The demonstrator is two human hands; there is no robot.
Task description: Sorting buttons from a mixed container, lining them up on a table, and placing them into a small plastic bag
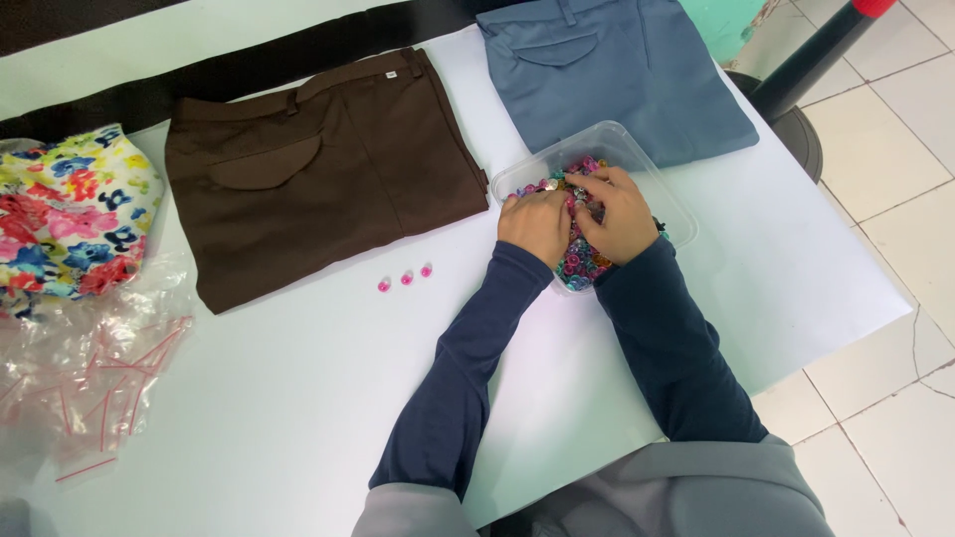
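Both hands, left hand (535,225) and right hand (619,214), are sorting through small multicoloured beads (582,264) inside a clear rectangular plastic tub (607,134), fingers curled; whether either is pinching one cannot be told. Three pink beads (405,278) are lying left of the tub, below the folded brown trousers (318,164); picking another likely demands a fine fingertip pinch.

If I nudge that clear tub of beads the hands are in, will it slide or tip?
The tub looks thin and light, so it would probably slide on the smooth white table. It is shallow and wide, so tipping seems unlikely. Its walls may flex.

Bright, even light falls from overhead, leaving the white worktop (298,398) nearly washed out. Shadows are soft and faint beneath the arms. The view is fairly sharp; straight lines bow slightly toward the edges.
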